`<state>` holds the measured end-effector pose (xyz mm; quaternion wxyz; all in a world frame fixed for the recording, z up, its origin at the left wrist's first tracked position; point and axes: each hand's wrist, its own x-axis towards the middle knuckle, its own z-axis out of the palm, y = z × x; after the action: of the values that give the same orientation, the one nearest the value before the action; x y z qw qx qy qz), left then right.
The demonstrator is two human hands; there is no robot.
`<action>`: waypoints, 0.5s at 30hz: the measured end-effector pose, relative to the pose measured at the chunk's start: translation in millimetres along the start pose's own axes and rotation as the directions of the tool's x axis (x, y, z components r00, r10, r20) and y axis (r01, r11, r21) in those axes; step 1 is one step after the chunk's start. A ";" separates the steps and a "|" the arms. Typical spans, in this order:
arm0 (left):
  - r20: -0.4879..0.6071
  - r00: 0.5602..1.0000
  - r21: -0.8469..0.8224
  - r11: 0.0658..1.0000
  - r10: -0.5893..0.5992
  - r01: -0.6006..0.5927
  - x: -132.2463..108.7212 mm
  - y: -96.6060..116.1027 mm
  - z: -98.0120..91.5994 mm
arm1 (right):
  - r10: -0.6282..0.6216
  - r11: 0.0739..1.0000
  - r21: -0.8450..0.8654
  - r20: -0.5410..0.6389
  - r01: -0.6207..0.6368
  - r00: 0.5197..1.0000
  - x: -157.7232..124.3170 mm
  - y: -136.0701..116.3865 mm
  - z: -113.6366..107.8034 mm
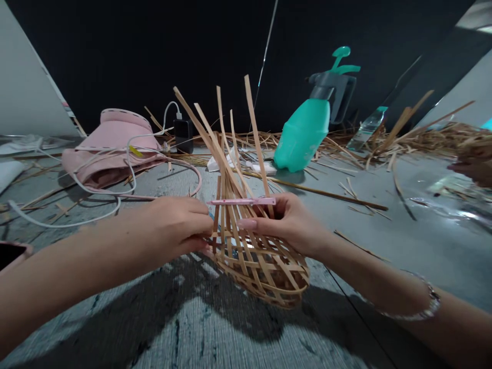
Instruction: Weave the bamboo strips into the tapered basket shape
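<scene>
The left hand [175, 225] curls its fingers closed on the strips of a woven bamboo basket [261, 271], held between both hands toward the near edge of the table [384, 241]. The right hand [284, 223] pinches a pink clip [242, 202] laid across the upright strips. Farther back stand a green spray bottle [303, 136] and, to the left, a pink bag [111, 154].

Nothing is legible (the yellow tag [135, 151] on pink fabric [111, 166] is unreadable).
</scene>
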<state>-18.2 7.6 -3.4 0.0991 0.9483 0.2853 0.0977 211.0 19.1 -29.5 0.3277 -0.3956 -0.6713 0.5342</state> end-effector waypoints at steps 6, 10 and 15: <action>-0.021 0.988 -0.193 0.970 -0.154 0.147 -4.8 -4.9 -3.8 | 0.028 0.999 -0.028 -0.005 -0.028 1.000 0.3 -1.5 0.0; 0.069 0.984 -0.266 0.948 -0.163 0.176 -3.0 -9.4 -5.2 | 0.010 1.000 -0.025 0.018 -0.009 1.000 0.0 -1.6 1.4; 0.150 0.979 -0.254 0.951 -0.139 0.174 -4.7 -7.4 -5.8 | 0.005 0.999 -0.038 0.034 -0.004 0.999 -1.0 -2.6 1.9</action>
<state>-27.3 11.8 -0.2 0.2513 0.9050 0.3370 0.0649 209.3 17.0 -27.4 0.3074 -0.3940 -0.6861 0.5287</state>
